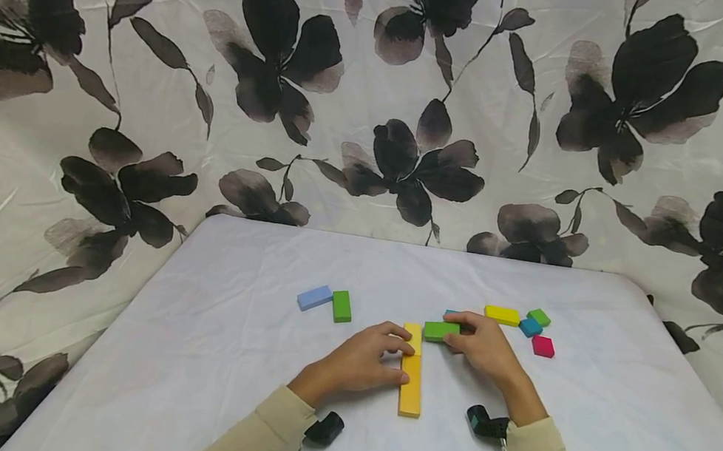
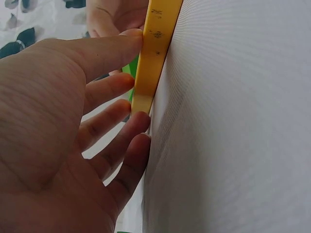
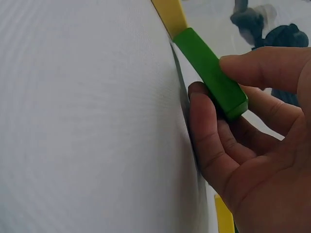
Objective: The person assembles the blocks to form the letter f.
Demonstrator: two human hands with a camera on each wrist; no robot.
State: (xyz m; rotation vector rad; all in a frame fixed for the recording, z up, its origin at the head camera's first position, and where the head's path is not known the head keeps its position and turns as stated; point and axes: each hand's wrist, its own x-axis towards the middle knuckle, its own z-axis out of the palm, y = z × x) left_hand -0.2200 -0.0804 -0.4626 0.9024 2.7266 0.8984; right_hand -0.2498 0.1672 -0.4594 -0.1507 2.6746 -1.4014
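Two yellow blocks point(image 1: 410, 391) lie end to end in a line pointing away from the person. The left hand point(image 1: 362, 359) is at their left side, its thumb and fingertips touching them, with the fingers loosely spread in the left wrist view. Between thumb and fingers, the right hand point(image 1: 488, 346) pinches a green block point(image 3: 206, 68). In the right wrist view, that block's far end meets a yellow block point(image 3: 171, 17) near its end. Partly hidden behind the right hand's fingers is a blue block point(image 1: 451, 312).
Left of the hands lie a light blue block point(image 1: 314, 297) and another green block point(image 1: 342, 307). On the right are a yellow block point(image 1: 501, 315), a small blue block point(image 1: 531, 327), a small green block point(image 1: 539, 317) and a red block point(image 1: 543, 347). A white cloth covers the table point(image 1: 186, 354).
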